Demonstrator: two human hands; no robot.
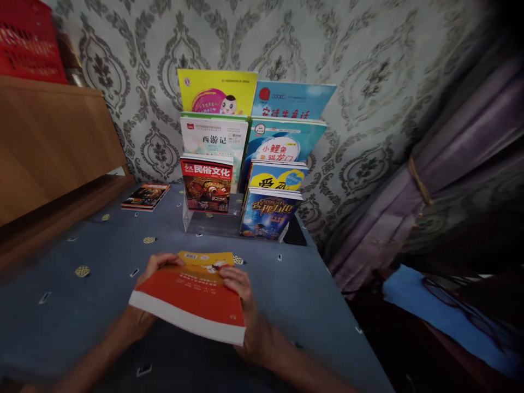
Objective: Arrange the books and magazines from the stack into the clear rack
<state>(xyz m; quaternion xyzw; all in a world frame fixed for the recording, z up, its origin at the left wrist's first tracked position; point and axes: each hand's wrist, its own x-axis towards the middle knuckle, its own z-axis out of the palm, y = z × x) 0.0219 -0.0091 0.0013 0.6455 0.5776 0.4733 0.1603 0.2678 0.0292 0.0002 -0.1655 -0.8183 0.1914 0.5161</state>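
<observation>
A thick book (184, 292) with an orange-red cover and a yellow band at its far end is held between my two hands, above the front of the table. My left hand (153, 273) grips its left side, fingers over the far left corner. My right hand (243, 289) clasps the right side, with fingers lying on the cover. The book's white page edges face me. Beyond it stands a clear stepped book rack (213, 225) with several books in two columns. A red book (208, 185) is at its front left and a blue book (270, 214) at its front right.
Thin books (146, 196) lie flat on the blue patterned tablecloth (102, 245), left of the rack. A dark flat object (295, 232) sits beside the rack. A wooden cabinet (53, 131) with a red basket (30, 43) borders the left; a purple curtain (393, 207) hangs right.
</observation>
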